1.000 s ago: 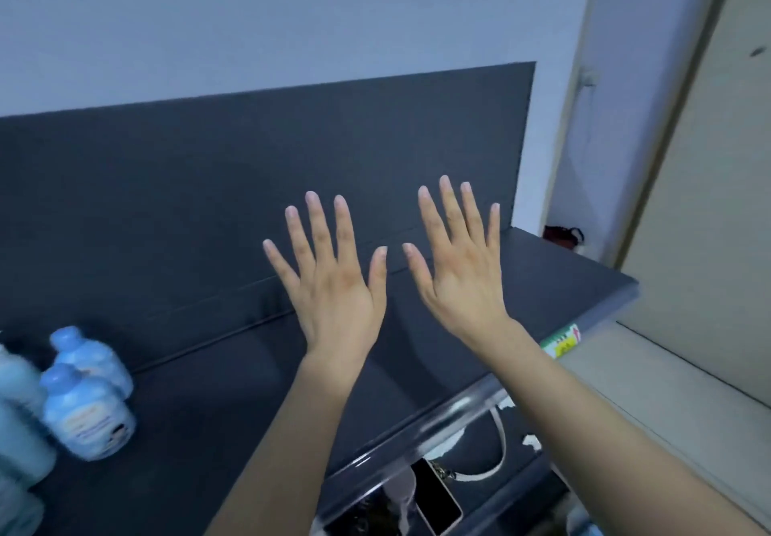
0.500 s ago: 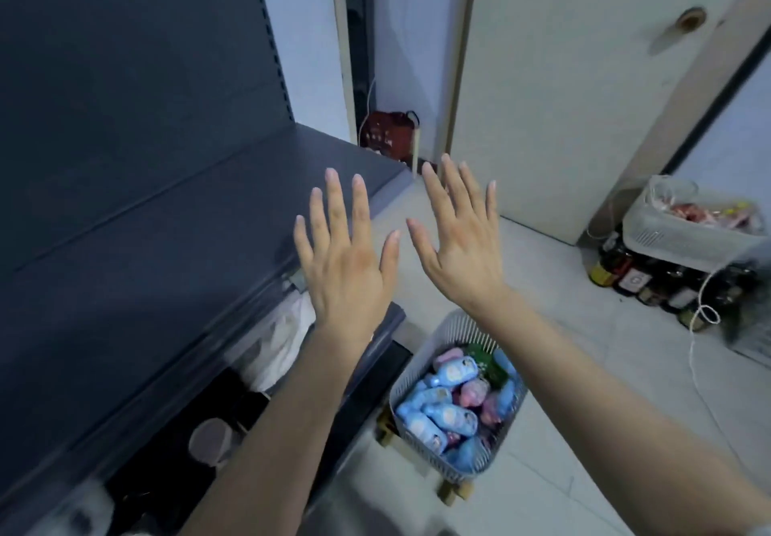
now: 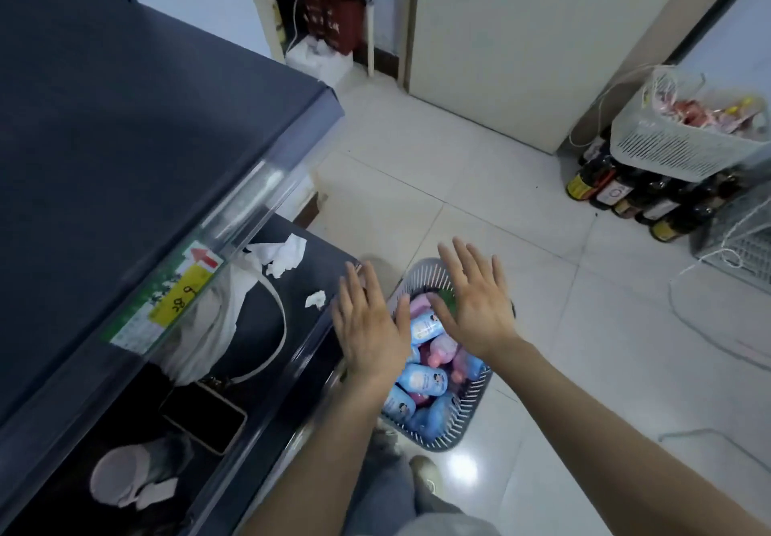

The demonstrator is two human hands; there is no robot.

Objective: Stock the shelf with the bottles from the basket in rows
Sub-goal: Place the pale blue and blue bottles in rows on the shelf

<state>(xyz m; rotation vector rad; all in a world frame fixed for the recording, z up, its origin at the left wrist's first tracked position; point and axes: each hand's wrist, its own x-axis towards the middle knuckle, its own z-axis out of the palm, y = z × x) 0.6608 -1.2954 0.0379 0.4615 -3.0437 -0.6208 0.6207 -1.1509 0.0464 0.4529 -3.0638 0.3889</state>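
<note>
Blue and pink plastic bottles (image 3: 424, 381) fill the basket (image 3: 467, 418); I judge them light, slick, best gripped round the body. My left hand (image 3: 369, 327) and right hand (image 3: 475, 306) hover above, fingers spread, empty.

Slotted grey plastic basket (image 3: 467, 418) holds smooth plastic bottles (image 3: 421, 381); matt dark shelf (image 3: 137, 126); glossy pale tiled floor (image 3: 479, 185)

Two bare forearms reach into view, with no sleeves, watch, rings or bracelets visible on them. The left hand (image 3: 369, 329) and right hand (image 3: 479, 306) are uncovered, without gloves, and the fingernails look short and plain. Below, the person wears grey-blue trousers (image 3: 388, 489) and a light, beige-toned shoe (image 3: 425, 473), slightly blurred.
</note>
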